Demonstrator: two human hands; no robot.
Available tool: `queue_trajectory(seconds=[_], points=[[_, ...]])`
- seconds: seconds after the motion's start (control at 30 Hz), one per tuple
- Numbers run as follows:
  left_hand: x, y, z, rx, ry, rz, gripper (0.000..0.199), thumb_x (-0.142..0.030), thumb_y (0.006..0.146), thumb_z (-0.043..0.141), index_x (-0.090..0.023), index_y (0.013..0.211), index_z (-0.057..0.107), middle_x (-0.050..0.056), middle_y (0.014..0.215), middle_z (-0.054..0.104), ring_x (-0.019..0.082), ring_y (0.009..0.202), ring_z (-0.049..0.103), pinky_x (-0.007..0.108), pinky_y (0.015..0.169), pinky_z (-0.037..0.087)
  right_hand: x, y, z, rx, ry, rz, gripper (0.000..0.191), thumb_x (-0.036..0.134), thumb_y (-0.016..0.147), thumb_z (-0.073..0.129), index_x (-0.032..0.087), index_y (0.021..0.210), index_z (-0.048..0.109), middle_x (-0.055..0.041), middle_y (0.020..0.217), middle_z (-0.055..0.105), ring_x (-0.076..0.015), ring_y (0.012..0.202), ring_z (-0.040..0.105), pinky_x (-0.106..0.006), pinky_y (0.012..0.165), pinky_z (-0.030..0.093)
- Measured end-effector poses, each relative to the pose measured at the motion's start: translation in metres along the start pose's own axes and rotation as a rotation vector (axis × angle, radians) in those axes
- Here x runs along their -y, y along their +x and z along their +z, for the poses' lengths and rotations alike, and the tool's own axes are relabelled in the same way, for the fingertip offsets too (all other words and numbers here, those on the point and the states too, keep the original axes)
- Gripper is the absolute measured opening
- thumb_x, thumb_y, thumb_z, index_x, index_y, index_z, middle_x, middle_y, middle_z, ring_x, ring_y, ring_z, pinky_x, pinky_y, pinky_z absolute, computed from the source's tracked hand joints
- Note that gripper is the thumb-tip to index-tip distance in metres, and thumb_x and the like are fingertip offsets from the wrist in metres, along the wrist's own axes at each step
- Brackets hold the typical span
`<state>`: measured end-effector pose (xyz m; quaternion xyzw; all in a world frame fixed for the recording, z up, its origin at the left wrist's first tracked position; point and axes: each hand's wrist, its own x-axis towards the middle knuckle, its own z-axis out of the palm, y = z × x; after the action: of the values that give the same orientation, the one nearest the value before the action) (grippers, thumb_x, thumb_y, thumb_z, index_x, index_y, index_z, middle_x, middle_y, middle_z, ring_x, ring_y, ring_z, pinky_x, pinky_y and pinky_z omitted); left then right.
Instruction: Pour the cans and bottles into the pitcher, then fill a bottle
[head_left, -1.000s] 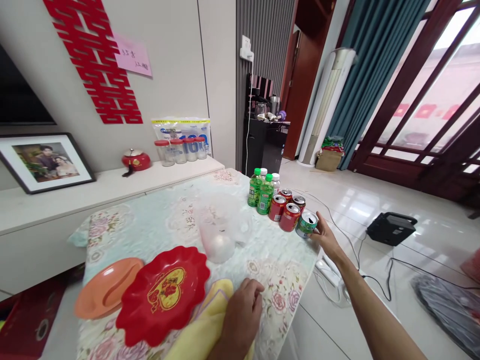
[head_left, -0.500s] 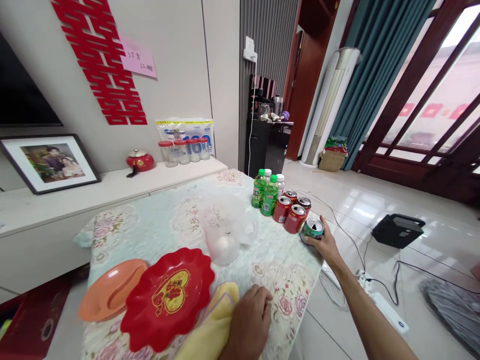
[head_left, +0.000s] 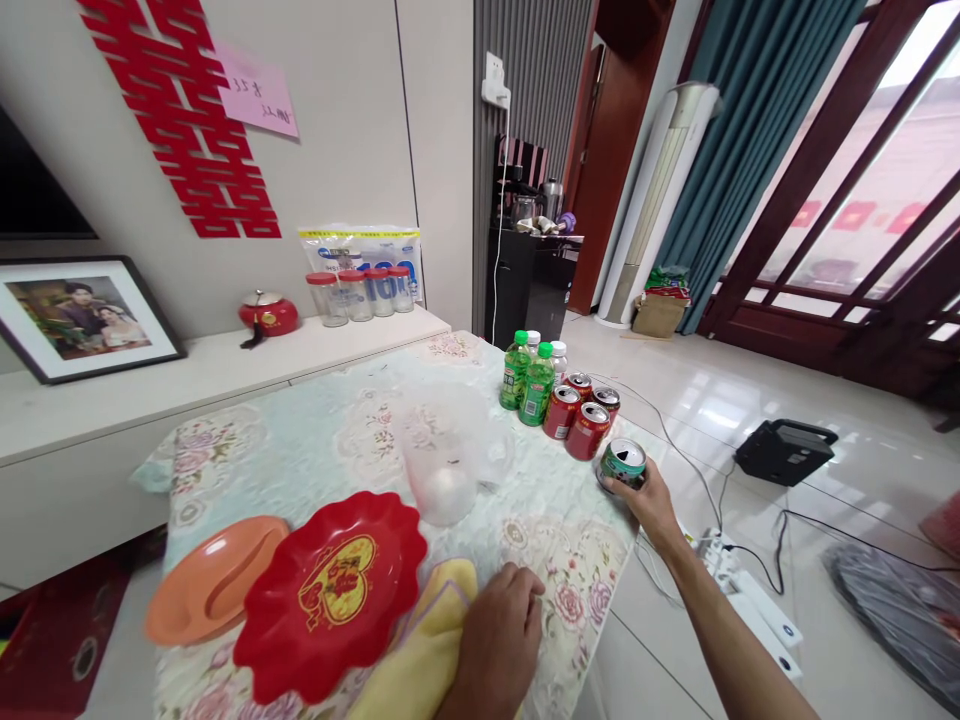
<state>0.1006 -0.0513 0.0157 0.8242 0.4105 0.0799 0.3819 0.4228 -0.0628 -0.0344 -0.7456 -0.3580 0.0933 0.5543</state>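
Note:
My right hand (head_left: 651,503) is closed around a green drink can (head_left: 623,462) at the table's right edge. The can is upright, its top opened; my thumb lies along its near side and the other fingers are mostly hidden behind it. Just beyond stand several red drink cans (head_left: 588,432) and green-capped bottles (head_left: 537,386). My left hand (head_left: 504,625) rests with curled fingers on the table's near side, against a folded yellow cloth (head_left: 424,640). Its palm is hidden, so I cannot tell whether it holds anything.
A red scalloped tray (head_left: 262,610) and an orange divided plate (head_left: 195,590) lie at the left. A translucent plastic bag (head_left: 442,450) with something round and white sits mid-table. Glass jars (head_left: 356,297) line the cabinet behind. A power strip (head_left: 754,600) and cables lie on the floor.
My right hand and the green can have shifted slightly nearer to me, a little farther from the red cans. My left hand has stayed put; the view has tilted slightly.

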Motion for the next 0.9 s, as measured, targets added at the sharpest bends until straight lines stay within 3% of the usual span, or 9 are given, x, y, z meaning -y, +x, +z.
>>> queue_trajectory(seconds=[0.2,0.37,0.5,0.67,0.9], points=[[0.001,0.0,0.0,0.006,-0.012,-0.004,0.03,-0.004,0.094,0.045,-0.02,0.103,0.069,0.006,0.11,0.073,0.02,0.105,0.068,0.031,0.094,0.047,0.006,-0.003,0.0,-0.037,-0.011,0.06,0.08,0.059,0.054,0.085,0.017,0.117,0.061,-0.0112,0.115,0.071,-0.0323,0.106,0.066,-0.048,0.098,0.053],[0.001,0.001,0.0,0.012,-0.007,-0.002,0.034,-0.003,0.091,0.045,-0.02,0.106,0.07,0.006,0.111,0.073,0.021,0.107,0.067,0.032,0.094,0.047,0.02,-0.021,0.001,-0.083,-0.062,0.072,0.08,0.06,0.051,0.086,0.017,0.114,0.063,-0.0107,0.111,0.071,-0.0338,0.105,0.065,-0.048,0.096,0.052],[0.0,0.001,-0.001,0.027,-0.025,-0.013,0.036,-0.004,0.088,0.047,-0.02,0.109,0.071,0.006,0.114,0.073,0.022,0.108,0.067,0.033,0.095,0.048,0.039,-0.042,0.004,-0.005,-0.054,0.054,0.071,0.059,0.052,0.087,0.019,0.107,0.065,-0.0079,0.102,0.073,-0.032,0.096,0.067,-0.043,0.087,0.055],[0.0,0.001,-0.003,0.06,-0.058,-0.011,0.035,-0.01,0.088,0.05,-0.021,0.113,0.072,0.008,0.119,0.073,0.024,0.114,0.066,0.036,0.1,0.049,0.067,-0.06,0.015,0.141,0.05,0.026,0.074,0.057,0.055,0.089,0.022,0.115,0.064,-0.007,0.106,0.076,-0.031,0.095,0.071,-0.038,0.08,0.06],[0.004,0.003,0.002,0.074,-0.089,-0.026,0.038,-0.011,0.086,0.052,-0.023,0.115,0.073,0.009,0.123,0.073,0.026,0.118,0.065,0.039,0.102,0.049,0.126,-0.037,0.027,0.249,0.126,-0.044,0.071,0.051,0.054,0.092,0.019,0.114,0.069,-0.0094,0.105,0.076,-0.0317,0.093,0.072,-0.038,0.078,0.062]])
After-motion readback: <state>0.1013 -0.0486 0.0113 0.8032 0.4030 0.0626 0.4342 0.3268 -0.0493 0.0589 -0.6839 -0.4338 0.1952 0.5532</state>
